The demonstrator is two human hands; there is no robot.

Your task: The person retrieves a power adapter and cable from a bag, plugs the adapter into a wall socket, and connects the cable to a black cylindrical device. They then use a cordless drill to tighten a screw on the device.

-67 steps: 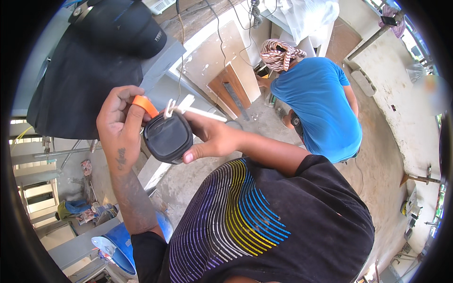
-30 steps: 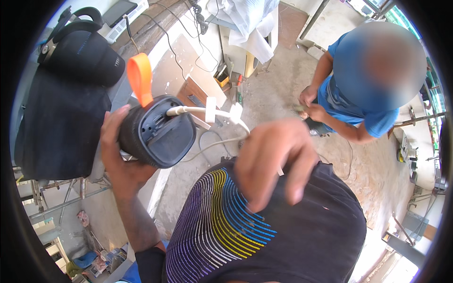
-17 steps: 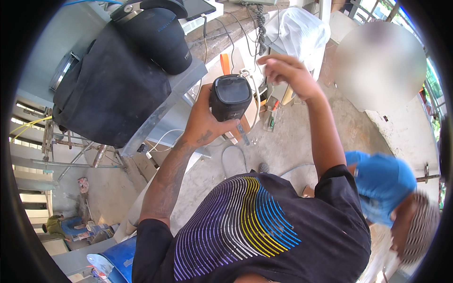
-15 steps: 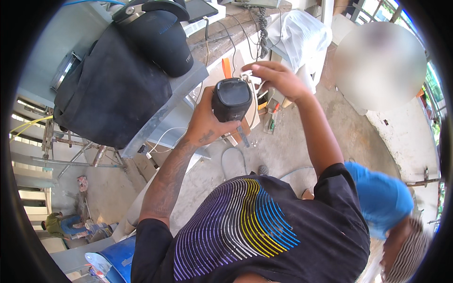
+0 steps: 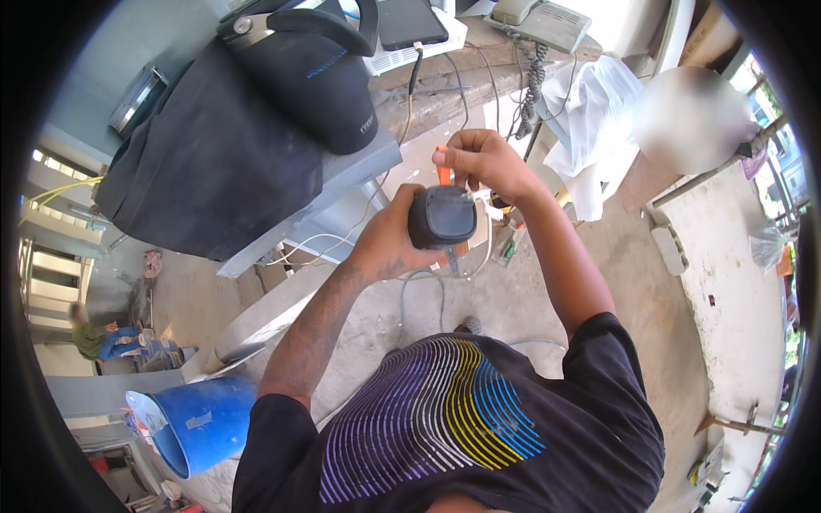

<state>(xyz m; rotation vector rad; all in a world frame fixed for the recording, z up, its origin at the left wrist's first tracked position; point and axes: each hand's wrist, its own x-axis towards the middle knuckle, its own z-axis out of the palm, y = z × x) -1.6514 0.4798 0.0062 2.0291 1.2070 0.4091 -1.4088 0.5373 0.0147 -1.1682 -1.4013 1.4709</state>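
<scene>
My left hand point(image 5: 386, 235) is wrapped around a black, block-shaped device that looks like a portable speaker point(image 5: 451, 221), one rounded end facing up. An orange strap point(image 5: 443, 171) stands up from its far side. My right hand point(image 5: 494, 167) is closed above that far side, thumb and fingers pinching the strap. A white cable point(image 5: 489, 231) runs down just under the right hand, beside the speaker. Whether its plug sits in the speaker or in my fingers is hidden.
A large black insulated jug point(image 5: 304, 81) and dark cloth point(image 5: 214, 162) cover the bench at left. Behind are a phone point(image 5: 413, 24), a corded telephone point(image 5: 540, 26) and a clear plastic bag point(image 5: 599, 103). A blue drum point(image 5: 205, 423) stands lower left; a person point(image 5: 107, 338) sits beyond.
My right hand has shifted from holding the white cable's end beside the speaker to pinching the orange strap. The person in blue at right has left the view.
</scene>
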